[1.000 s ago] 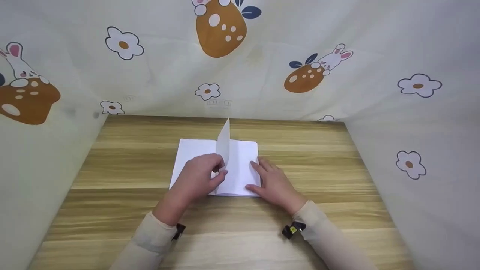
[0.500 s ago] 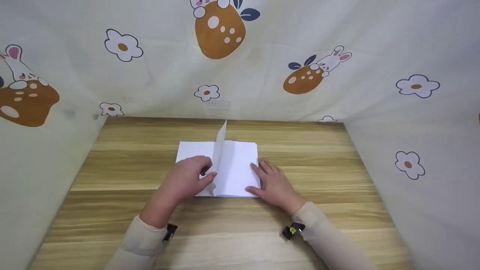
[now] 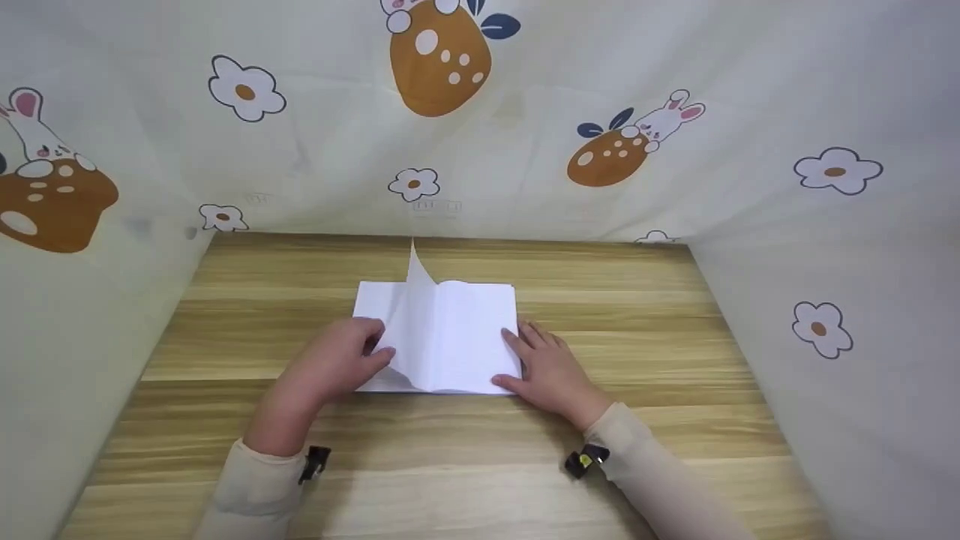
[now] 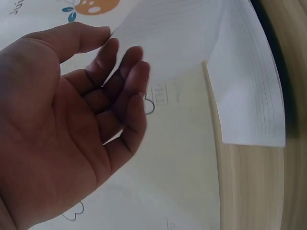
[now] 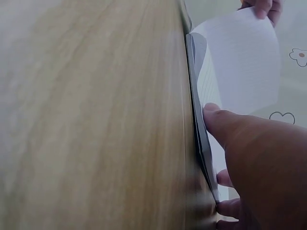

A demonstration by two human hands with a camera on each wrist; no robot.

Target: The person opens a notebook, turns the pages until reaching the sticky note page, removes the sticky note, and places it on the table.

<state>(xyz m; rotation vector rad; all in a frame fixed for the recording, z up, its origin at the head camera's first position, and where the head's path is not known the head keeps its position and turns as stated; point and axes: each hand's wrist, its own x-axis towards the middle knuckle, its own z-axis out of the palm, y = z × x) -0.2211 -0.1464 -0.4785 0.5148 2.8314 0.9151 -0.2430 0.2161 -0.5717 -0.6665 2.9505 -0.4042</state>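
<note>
An open notebook with white lined pages lies on the wooden table. One page stands raised from its spine and leans left. My left hand pinches that page's edge between thumb and forefinger; in the left wrist view the other fingers curl loosely. On the right side, my right hand rests along the notebook's outer edge, its thumb pressing on the page near the bottom corner. A dark cover edge shows under the pages in the right wrist view.
The wooden table runs back to a pale cloth printed with rabbits and flowers. That cloth also rises along both sides. A black wrist device sits at the right sleeve, another black device at the left.
My left hand has moved left, drawing the raised page over from upright to leaning left. More of the right-hand page shows. My right hand has stayed in place.
</note>
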